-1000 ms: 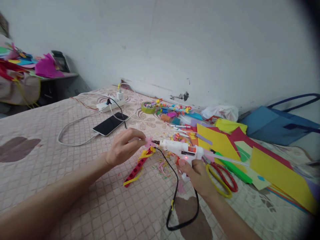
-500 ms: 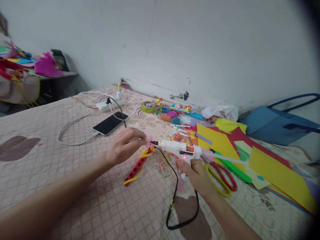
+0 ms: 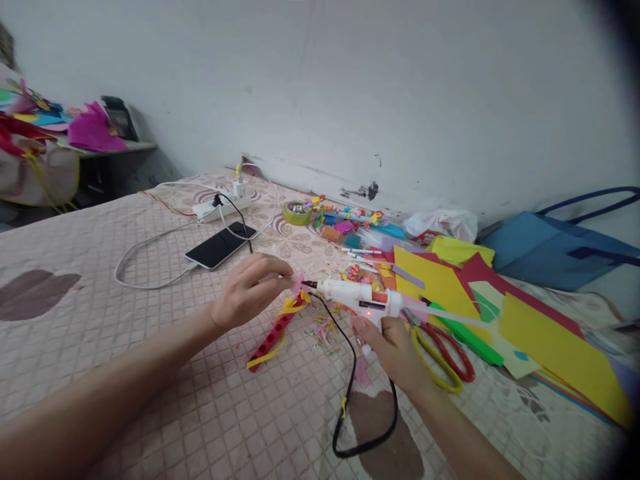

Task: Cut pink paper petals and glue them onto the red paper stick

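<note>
My right hand (image 3: pixel 393 347) is closed around the handle of a white hot glue gun (image 3: pixel 345 293), whose small red light is lit. A clear glue stick (image 3: pixel 450 313) juts from its back end. Between the fingertips of my left hand (image 3: pixel 253 290) is a small pink paper piece (image 3: pixel 297 282), pinched at the dark nozzle; whether nozzle and paper touch I cannot tell. Just below lies a red strip with dark dots (image 3: pixel 273 343), with a yellow ribbon (image 3: pixel 267 360) along it. The gun's black cord (image 3: pixel 355 373) loops on the patterned cloth.
Scissors (image 3: pixel 440 353), a green cutter (image 3: pixel 470 340) and yellow paper sheets (image 3: pixel 555 353) lie to the right. Paper scraps (image 3: pixel 325 330) litter the middle. A phone (image 3: pixel 220 245), a power strip (image 3: pixel 215 208) and a tape roll (image 3: pixel 297 213) are farther back. A blue bag (image 3: pixel 530 250) rests against the wall.
</note>
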The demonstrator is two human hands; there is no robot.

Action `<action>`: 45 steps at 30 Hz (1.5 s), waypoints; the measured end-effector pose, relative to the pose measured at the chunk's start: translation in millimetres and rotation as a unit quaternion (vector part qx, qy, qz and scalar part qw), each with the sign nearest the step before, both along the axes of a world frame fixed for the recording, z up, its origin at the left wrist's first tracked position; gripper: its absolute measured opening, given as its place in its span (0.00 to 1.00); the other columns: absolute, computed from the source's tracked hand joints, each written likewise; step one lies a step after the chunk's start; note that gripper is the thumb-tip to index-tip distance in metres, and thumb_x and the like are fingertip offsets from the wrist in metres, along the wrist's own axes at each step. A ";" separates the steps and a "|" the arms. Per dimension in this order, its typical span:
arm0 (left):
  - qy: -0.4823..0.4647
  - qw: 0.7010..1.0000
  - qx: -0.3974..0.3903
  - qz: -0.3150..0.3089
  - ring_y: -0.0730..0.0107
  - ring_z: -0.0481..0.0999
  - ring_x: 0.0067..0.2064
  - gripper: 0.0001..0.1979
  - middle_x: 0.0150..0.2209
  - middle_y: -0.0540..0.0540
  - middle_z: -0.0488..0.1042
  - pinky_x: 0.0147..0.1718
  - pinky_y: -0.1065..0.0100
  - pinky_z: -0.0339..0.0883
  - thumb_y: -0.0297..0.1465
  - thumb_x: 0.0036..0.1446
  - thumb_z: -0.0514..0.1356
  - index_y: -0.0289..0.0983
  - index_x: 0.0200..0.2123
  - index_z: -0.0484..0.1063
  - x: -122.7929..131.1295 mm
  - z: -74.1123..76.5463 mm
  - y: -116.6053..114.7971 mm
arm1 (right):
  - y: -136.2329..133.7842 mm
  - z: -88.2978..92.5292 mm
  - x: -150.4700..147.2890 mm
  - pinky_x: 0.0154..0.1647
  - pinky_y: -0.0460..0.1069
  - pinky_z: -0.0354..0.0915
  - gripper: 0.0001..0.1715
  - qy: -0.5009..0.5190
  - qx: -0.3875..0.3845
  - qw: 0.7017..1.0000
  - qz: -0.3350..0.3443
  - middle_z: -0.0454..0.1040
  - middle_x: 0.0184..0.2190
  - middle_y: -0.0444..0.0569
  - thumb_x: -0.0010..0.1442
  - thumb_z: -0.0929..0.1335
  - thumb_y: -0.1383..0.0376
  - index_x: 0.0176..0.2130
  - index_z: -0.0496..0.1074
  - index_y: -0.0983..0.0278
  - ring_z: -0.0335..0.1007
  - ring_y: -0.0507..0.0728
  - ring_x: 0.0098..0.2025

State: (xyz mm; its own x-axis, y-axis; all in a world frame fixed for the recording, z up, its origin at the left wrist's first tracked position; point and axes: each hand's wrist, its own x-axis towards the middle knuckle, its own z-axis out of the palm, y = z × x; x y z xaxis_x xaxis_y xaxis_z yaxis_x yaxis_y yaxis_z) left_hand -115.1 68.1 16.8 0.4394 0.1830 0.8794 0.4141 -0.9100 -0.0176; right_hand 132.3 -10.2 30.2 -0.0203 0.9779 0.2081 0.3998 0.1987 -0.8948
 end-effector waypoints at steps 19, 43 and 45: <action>-0.021 0.988 -0.151 0.010 0.70 0.72 0.37 0.05 0.34 0.46 0.74 0.37 0.66 0.65 0.24 0.57 0.56 0.37 0.35 0.70 8.0 6.1 -0.8 | 84.7 -29.4 14.5 0.25 0.45 0.58 0.18 -0.157 0.032 0.985 -0.070 0.68 0.23 0.43 0.59 0.60 0.54 0.29 0.67 0.65 0.62 0.52 0.25; 0.013 0.893 -0.451 -0.006 0.75 0.71 0.30 0.12 0.28 0.52 0.71 0.31 0.72 0.64 0.27 0.53 0.56 0.37 0.43 0.64 13.4 13.6 -9.0 | 38.3 23.4 -41.1 0.40 0.48 0.60 0.03 -0.331 0.203 0.917 0.095 0.69 0.33 0.49 0.58 0.65 0.67 0.33 0.68 0.63 0.65 0.55 0.39; 0.014 0.893 -0.449 -0.012 0.75 0.71 0.31 0.13 0.29 0.52 0.71 0.32 0.72 0.64 0.27 0.53 0.57 0.37 0.44 0.64 13.5 12.8 -9.7 | 36.4 26.7 -50.8 0.40 0.48 0.59 0.03 -0.349 0.202 0.906 0.127 0.68 0.34 0.49 0.58 0.64 0.69 0.32 0.68 0.64 0.64 0.56 0.40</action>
